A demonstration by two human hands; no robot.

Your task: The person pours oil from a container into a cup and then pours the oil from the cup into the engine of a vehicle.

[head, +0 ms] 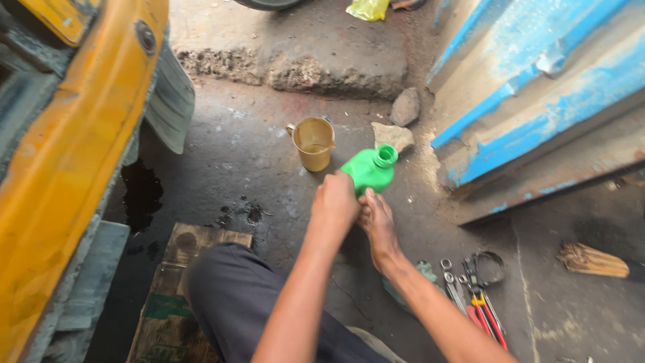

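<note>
Green plastic bottle (pixel 368 171) on concrete floor (pixel 255 154), gripped by left hand (pixel 334 202); right hand (pixel 377 222) touching its base, fingers loosely curled. Tan jug (pixel 313 143) just beside.

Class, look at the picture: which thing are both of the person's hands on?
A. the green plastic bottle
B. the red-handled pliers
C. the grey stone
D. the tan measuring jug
A: the left hand and the right hand both close on the green plastic bottle, while the tan measuring jug stands apart behind it.
</note>
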